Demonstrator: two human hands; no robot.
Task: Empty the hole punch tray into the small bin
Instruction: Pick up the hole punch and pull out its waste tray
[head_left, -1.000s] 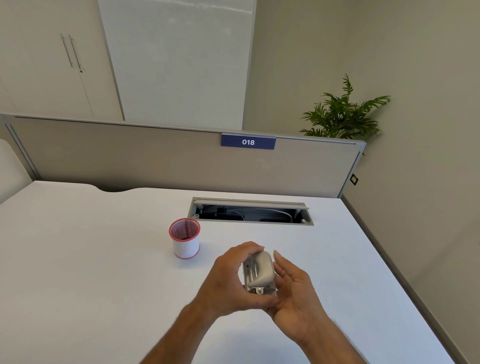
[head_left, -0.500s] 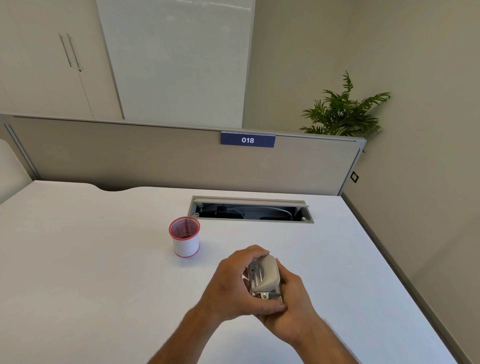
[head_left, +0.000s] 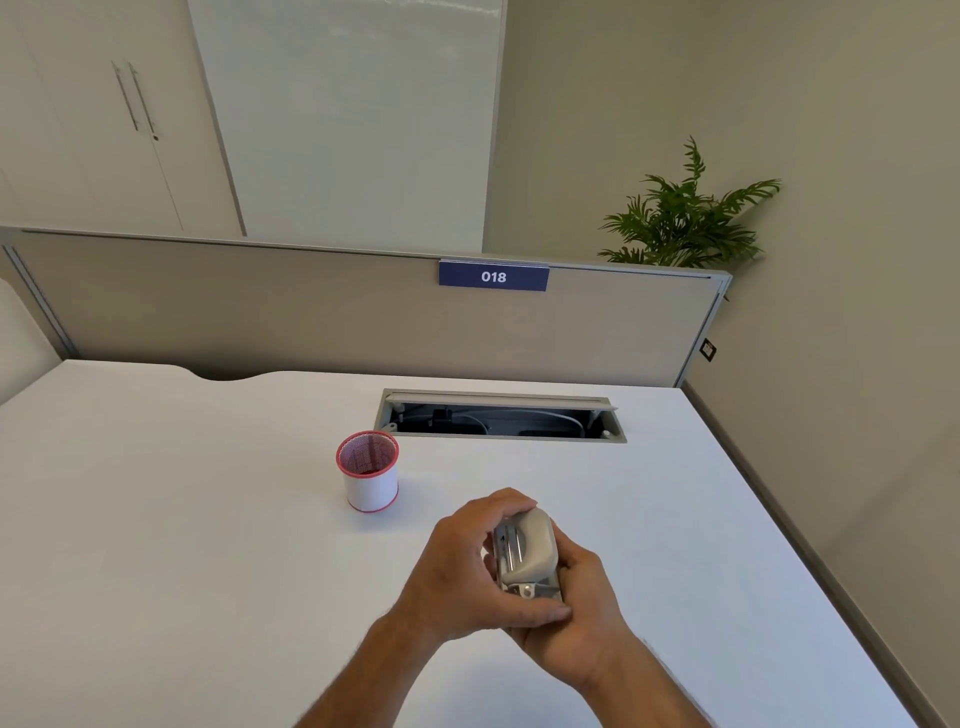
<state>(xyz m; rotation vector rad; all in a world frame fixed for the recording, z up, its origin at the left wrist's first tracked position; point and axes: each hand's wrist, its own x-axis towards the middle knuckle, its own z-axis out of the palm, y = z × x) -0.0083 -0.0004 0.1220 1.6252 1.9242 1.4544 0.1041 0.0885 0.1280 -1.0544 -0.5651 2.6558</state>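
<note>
the punch (head_left: 527, 553) is held above the desk (head_left: 156, 545), clasped from both sides: the left hand (head_left: 467, 577) is wrapped over its left face with the thumb along the lower edge, and the right hand (head_left: 576, 608) is cupped under and behind it, both closed on it. the tray cannot be made out as a separate part, hidden under the fingers. the bin (head_left: 369, 475) stands upright, well apart to the upper left.

if the tray were pulled free here, over bare desk and not over the bin, chads would likely be scattered. a sudden release could also tip the punch out of the grip.

the desk is white and smooth, with an open cable slot (head_left: 501, 418) beyond the bin. a grey partition (head_left: 260, 306) labelled 018, a plant (head_left: 685, 218) and cupboards (head_left: 78, 119) are seen behind.
</note>
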